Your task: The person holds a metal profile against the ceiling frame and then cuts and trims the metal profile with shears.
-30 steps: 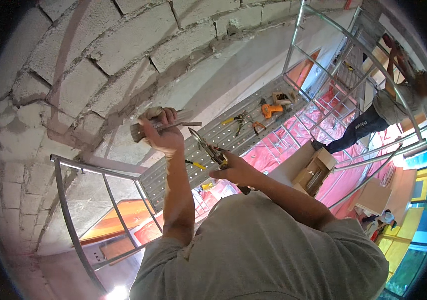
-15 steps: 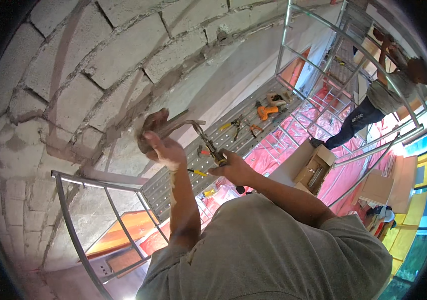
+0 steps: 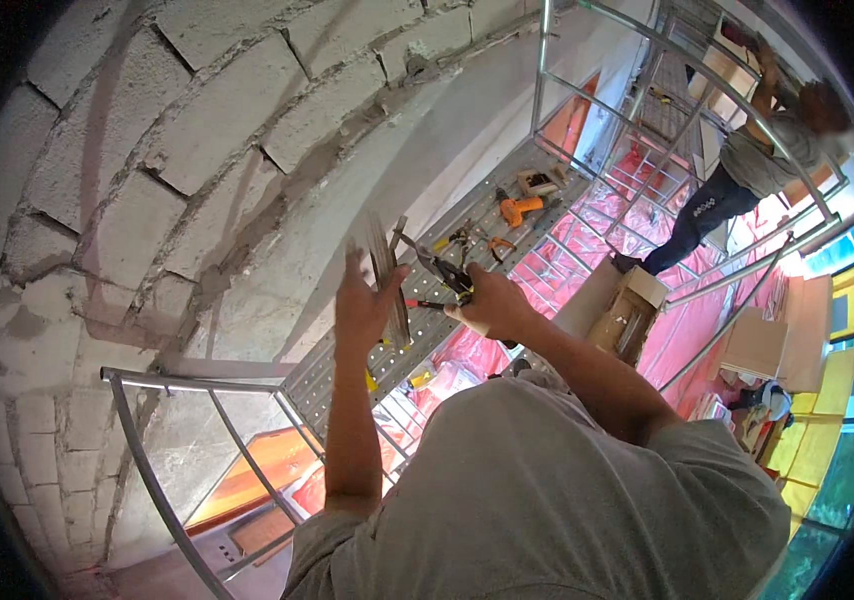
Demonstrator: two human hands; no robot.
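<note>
My left hand [image 3: 361, 312] is closed around a short grey metal strip [image 3: 384, 265], which is blurred by motion and stands nearly upright between thumb and fingers. In my right hand [image 3: 499, 303] is a pair of snips [image 3: 444, 272] with steel jaws and dark and yellow handles. Its jaws point left, close to the upper end of the strip; whether they touch it I cannot tell. Both hands are above a perforated metal scaffold platform [image 3: 336, 372]. On it, beyond my right hand, lie an orange power drill [image 3: 520, 208] and orange-handled pliers [image 3: 501, 246].
A bare block wall [image 3: 217, 110] rises at the left. Scaffold rails [image 3: 192, 383] flank the platform. Below, pink sheeting [image 3: 587, 240] covers the floor beside an open cardboard box [image 3: 630, 318]. Another person [image 3: 752, 175] works on scaffolding at the upper right.
My left hand has moved right and down, turning the metal strip from slanted to nearly upright. My right hand has shifted slightly right and up with the snips.
</note>
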